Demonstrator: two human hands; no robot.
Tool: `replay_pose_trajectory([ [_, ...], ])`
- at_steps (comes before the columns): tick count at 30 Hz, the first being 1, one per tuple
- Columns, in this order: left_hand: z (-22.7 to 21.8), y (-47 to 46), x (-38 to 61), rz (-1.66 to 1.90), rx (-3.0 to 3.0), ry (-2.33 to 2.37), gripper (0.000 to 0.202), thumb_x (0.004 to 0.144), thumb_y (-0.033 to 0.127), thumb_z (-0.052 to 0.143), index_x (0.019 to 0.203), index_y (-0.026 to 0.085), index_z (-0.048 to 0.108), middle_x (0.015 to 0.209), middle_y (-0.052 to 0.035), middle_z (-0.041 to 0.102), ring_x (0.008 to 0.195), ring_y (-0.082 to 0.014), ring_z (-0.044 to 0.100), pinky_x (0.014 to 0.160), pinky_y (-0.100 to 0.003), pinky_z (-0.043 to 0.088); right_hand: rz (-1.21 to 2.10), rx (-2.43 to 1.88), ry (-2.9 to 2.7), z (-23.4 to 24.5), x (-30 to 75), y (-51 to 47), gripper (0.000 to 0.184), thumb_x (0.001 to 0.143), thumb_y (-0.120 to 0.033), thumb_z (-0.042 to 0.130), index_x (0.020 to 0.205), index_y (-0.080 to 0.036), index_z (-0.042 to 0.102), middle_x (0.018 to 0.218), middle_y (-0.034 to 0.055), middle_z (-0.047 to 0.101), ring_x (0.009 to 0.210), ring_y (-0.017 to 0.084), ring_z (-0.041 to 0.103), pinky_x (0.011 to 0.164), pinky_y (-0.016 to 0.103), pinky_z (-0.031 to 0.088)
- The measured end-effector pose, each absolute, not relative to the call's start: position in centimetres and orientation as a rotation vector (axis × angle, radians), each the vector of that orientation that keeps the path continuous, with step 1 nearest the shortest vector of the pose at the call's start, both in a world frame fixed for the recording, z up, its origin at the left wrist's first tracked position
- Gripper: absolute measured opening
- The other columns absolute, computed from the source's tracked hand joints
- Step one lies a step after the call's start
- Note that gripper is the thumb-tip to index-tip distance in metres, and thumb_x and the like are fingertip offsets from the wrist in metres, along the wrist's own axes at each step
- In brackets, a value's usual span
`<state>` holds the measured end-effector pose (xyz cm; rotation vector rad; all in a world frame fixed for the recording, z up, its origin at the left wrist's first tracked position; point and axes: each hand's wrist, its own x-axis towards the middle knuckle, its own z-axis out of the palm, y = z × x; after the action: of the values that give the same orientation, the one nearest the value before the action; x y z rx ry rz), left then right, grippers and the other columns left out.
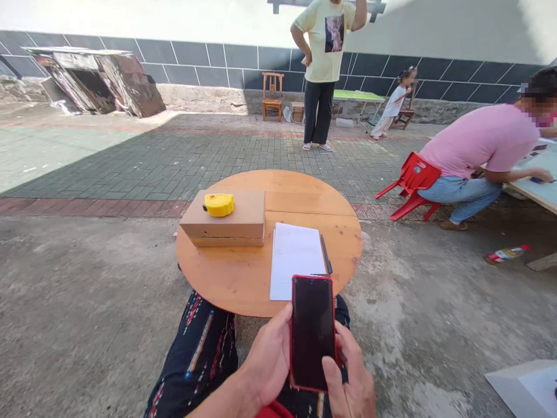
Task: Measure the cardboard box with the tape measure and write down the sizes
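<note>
A smartphone (pixel 311 334) in a red case, its screen dark, is held upright above my lap at the near edge of the round wooden table (pixel 313 197). Along its left side, my left hand (pixel 270 354) grips it with the thumb on the edge. My right hand (pixel 350 374) wraps its right side, the thumb over the lower screen. Just beyond the phone lie white paper sheets (pixel 298 252) with a small faint mark, and a black pen (pixel 326 253) rests along their right edge. A yellow tape measure (pixel 219 204) sits on a closed cardboard box (pixel 248 217) at the table's left.
A person in a pink shirt (pixel 483 133) sits on a red plastic chair (pixel 415 180) at another table to the right. A bottle (pixel 507 254) lies on the ground there. Ahead stand a person in a yellow shirt (pixel 326 40), a small wooden chair (pixel 272 101) and a child (pixel 394 104).
</note>
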<state>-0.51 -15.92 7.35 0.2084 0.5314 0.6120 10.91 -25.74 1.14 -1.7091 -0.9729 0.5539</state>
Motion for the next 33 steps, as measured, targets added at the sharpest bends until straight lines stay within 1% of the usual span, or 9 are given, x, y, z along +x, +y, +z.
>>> replay_pose_trajectory([
  [2,7.5,-15.9,-0.5,0.61,0.203,0.546,0.042,0.097,0.038,0.047,0.116,0.007,0.066,0.112,-0.016,0.071,0.109,-0.0288,0.064,0.104,-0.042,0.041,0.605,-1.672,-0.965,1.2,10.9,-25.7,0.057,0.088,-0.061,0.052,0.13,-0.022,0.055,0.109,0.01,0.073,0.092,0.027,0.071,0.074,0.032,0.056],
  [5,7.6,-15.7,-0.6,0.618,0.191,0.539,0.038,0.096,0.035,0.049,0.116,0.008,0.067,0.114,-0.0152,0.07,0.111,-0.0281,0.064,0.104,-0.041,0.041,0.726,-1.581,-0.872,1.4,10.7,-25.6,0.061,0.09,-0.063,0.045,0.135,-0.021,0.048,0.107,0.0109,0.072,0.093,0.027,0.07,0.072,0.032,0.057],
  [8,7.6,-15.6,-0.7,0.616,0.199,0.509,0.043,0.097,0.039,0.046,0.118,0.008,0.066,0.116,-0.0156,0.07,0.112,-0.0283,0.063,0.104,-0.041,0.041,0.793,-1.531,-0.727,1.5,10.7,-25.7,0.063,0.092,-0.062,0.041,0.138,-0.02,0.043,0.107,0.0116,0.07,0.093,0.028,0.069,0.068,0.033,0.057],
  [13,7.4,-15.7,-1.0,0.613,0.193,0.5,0.046,0.099,0.039,0.041,0.12,0.005,0.064,0.121,-0.0174,0.067,0.112,-0.0286,0.063,0.106,-0.044,0.04,0.828,-1.522,-0.627,0.7,10.8,-26.3,0.059,0.089,-0.063,0.047,0.132,-0.022,0.05,0.096,0.007,0.071,0.08,0.024,0.069,0.066,0.032,0.054],
  [19,7.6,-15.9,-1.0,0.619,0.18,0.506,0.043,0.1,0.035,0.04,0.12,0.006,0.064,0.121,-0.017,0.067,0.112,-0.0274,0.064,0.107,-0.044,0.039,0.803,-1.521,-0.683,0.8,10.5,-26.6,0.06,0.09,-0.062,0.045,0.135,-0.023,0.049,0.1,0.0081,0.07,0.087,0.025,0.068,0.073,0.034,0.055],
  [22,7.6,-16.0,-1.0,0.615,0.174,0.503,0.043,0.1,0.035,0.039,0.121,0.005,0.063,0.122,-0.0175,0.067,0.112,-0.0276,0.063,0.107,-0.044,0.039,0.788,-1.526,-0.731,1.2,10.5,-26.4,0.057,0.092,-0.06,0.043,0.136,-0.024,0.05,0.099,0.0073,0.071,0.086,0.024,0.069,0.071,0.032,0.055],
  [25,7.5,-16.0,-0.9,0.617,0.17,0.532,0.04,0.1,0.033,0.04,0.119,0.007,0.064,0.118,-0.0159,0.069,0.11,-0.027,0.064,0.106,-0.043,0.04,0.782,-1.541,-0.787,1.4,10.7,-26.3,0.059,0.093,-0.061,0.04,0.139,-0.023,0.047,0.096,0.0067,0.072,0.085,0.024,0.07,0.068,0.031,0.055],
  [29,7.2,-16.2,-0.6,0.628,0.165,0.547,0.04,0.099,0.033,0.041,0.118,0.007,0.065,0.114,-0.015,0.07,0.11,-0.0272,0.064,0.105,-0.042,0.041,0.762,-1.572,-0.895,1.0,10.9,-26.5,0.058,0.095,-0.059,0.036,0.138,-0.022,0.047,0.105,0.0084,0.072,0.092,0.026,0.07,0.066,0.029,0.056],
  [33,6.8,-16.4,-0.3,0.632,0.178,0.558,0.043,0.099,0.035,0.04,0.12,0.006,0.064,0.113,-0.0158,0.07,0.111,-0.0287,0.063,0.105,-0.043,0.041,0.618,-1.696,-1.034,0.3,10.9,-26.9,0.059,0.093,-0.059,0.044,0.14,-0.023,0.044,0.114,0.0086,0.071,0.095,0.027,0.07,0.077,0.033,0.055],
])
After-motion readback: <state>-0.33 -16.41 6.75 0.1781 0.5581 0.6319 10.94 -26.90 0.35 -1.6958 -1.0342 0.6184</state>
